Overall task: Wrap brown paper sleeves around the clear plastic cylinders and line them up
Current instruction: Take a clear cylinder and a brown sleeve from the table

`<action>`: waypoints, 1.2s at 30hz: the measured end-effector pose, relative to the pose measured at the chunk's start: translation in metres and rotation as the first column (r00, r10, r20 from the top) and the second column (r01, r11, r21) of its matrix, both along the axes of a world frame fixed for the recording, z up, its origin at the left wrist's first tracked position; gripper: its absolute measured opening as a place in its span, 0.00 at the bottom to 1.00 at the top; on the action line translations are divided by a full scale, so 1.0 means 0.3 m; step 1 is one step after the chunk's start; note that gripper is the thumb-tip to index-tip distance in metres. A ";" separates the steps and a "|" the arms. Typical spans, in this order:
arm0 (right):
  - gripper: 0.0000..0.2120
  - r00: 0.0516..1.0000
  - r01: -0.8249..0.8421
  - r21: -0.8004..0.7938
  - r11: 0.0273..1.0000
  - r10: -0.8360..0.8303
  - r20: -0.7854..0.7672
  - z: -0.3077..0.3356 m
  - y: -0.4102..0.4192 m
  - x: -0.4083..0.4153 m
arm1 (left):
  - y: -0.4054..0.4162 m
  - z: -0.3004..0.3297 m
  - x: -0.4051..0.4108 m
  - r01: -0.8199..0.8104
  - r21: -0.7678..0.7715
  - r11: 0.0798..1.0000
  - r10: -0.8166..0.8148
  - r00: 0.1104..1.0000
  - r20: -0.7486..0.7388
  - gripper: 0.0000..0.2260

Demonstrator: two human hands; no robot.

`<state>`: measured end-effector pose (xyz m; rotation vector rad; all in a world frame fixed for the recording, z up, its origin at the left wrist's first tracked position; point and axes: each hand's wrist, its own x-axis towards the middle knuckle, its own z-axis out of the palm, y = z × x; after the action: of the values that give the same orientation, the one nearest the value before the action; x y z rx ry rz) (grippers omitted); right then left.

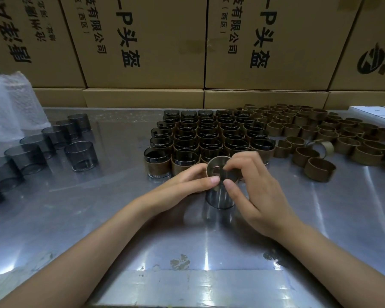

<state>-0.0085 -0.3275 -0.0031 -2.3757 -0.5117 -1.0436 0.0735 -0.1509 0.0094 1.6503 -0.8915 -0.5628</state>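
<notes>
A clear smoky plastic cylinder [219, 197] stands on the steel table [98, 218] near the middle. A brown paper sleeve [213, 162] sits tilted over its top. My left hand [187, 181] pinches the sleeve's left side. My right hand [251, 185] pinches its right side, thumb on the cylinder's front. Behind them stand several rows of sleeved cylinders [207, 138]. Bare cylinders [81, 155] stand at the left. Loose sleeves [318, 170] lie at the right.
Stacked cardboard boxes [147, 45] wall off the back of the table. Bubble wrap [7, 107] lies at the far left. A white tray [378, 112] shows at the far right edge.
</notes>
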 end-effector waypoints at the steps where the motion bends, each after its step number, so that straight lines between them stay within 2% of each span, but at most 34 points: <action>1: 0.12 1.000 -0.012 0.016 1.000 0.013 -0.017 -0.005 -0.002 0.003 | 0.001 0.000 0.000 0.000 -0.005 1.000 0.000 1.000 0.001 0.19; 3: 0.18 0.997 -0.011 0.047 0.999 0.015 -0.073 -0.016 -0.011 0.008 | 0.003 -0.001 0.004 0.007 0.001 1.000 -0.007 1.000 0.017 0.20; 5: 0.26 0.978 0.012 0.114 0.993 0.012 -0.206 -0.025 -0.021 0.012 | 0.003 -0.006 0.009 0.006 0.019 1.000 -0.007 0.999 0.042 0.20; 7: 0.33 0.910 0.029 0.203 0.979 0.058 -0.411 -0.030 -0.029 0.015 | -0.004 -0.007 0.011 -0.013 0.054 0.998 0.007 0.995 0.102 0.21; 9: 0.38 0.832 0.018 0.280 0.960 0.141 -0.536 -0.038 -0.037 0.022 | -0.012 -0.010 0.014 -0.029 0.105 0.994 0.010 0.982 0.186 0.21; 12: 0.36 0.805 -0.013 0.330 0.944 0.206 -0.557 -0.047 -0.038 0.029 | -0.017 -0.029 0.010 -0.044 0.166 0.985 -0.003 0.962 0.274 0.17; 15: 0.23 0.778 -0.011 0.357 0.934 0.232 -0.584 -0.039 -0.025 0.028 | -0.034 -0.050 -0.003 -0.057 0.225 0.973 -0.027 0.935 0.353 0.26; 17: 0.19 0.766 -0.020 0.398 0.917 0.270 -0.584 -0.029 -0.009 0.012 | -0.035 -0.066 -0.020 -0.073 0.255 0.964 -0.027 0.929 0.369 0.30; 20: 0.19 0.798 -0.051 0.559 0.828 0.370 -0.475 0.006 0.040 0.012 | -0.045 -0.040 -0.059 -0.041 0.081 0.996 0.016 0.958 0.286 0.29; 22: 0.13 0.873 0.030 0.663 0.748 0.304 -0.382 0.038 0.069 0.073 | -0.030 -0.056 -0.082 -0.033 -0.045 0.998 0.043 0.972 0.232 0.26; 24: 0.18 0.911 0.040 0.675 0.736 0.251 -0.328 0.049 0.065 0.105 | -0.009 -0.083 -0.071 -0.072 -0.113 0.991 0.086 0.988 0.129 0.21; 25: 0.16 0.906 0.012 0.688 0.726 0.282 -0.314 0.039 0.051 0.099 | -0.042 -0.092 -0.073 -0.051 -0.161 0.986 0.057 0.998 0.034 0.23; 26: 0.16 0.906 -0.015 0.704 0.710 0.308 -0.290 0.046 0.059 0.101 | -0.072 -0.086 -0.065 -0.075 -0.146 0.986 0.073 0.997 -0.016 0.26; 28: 0.36 0.898 0.021 0.772 0.635 0.327 -0.294 0.064 0.089 0.087 | -0.114 -0.058 -0.057 -0.163 -0.141 0.977 0.152 0.985 -0.085 0.30; 30: 0.43 0.884 0.017 0.813 0.582 0.371 -0.284 0.048 0.086 0.059 | -0.109 -0.078 -0.041 -0.183 -0.161 0.970 0.165 0.979 -0.121 0.31; 33: 0.38 0.871 0.012 0.853 0.522 0.414 -0.265 0.015 0.076 0.054 | -0.126 -0.070 -0.027 -0.194 -0.174 0.965 0.165 0.972 -0.168 0.35; 36: 0.32 0.858 0.007 0.844 0.537 0.430 -0.281 -0.004 0.066 0.058 | -0.128 -0.067 -0.028 -0.239 -0.224 0.945 0.184 0.952 -0.243 0.34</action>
<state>0.0088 -0.3078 -0.0042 -1.5286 -0.0707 -0.3880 0.0650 -0.1894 -0.0106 1.4007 -0.5864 -0.4515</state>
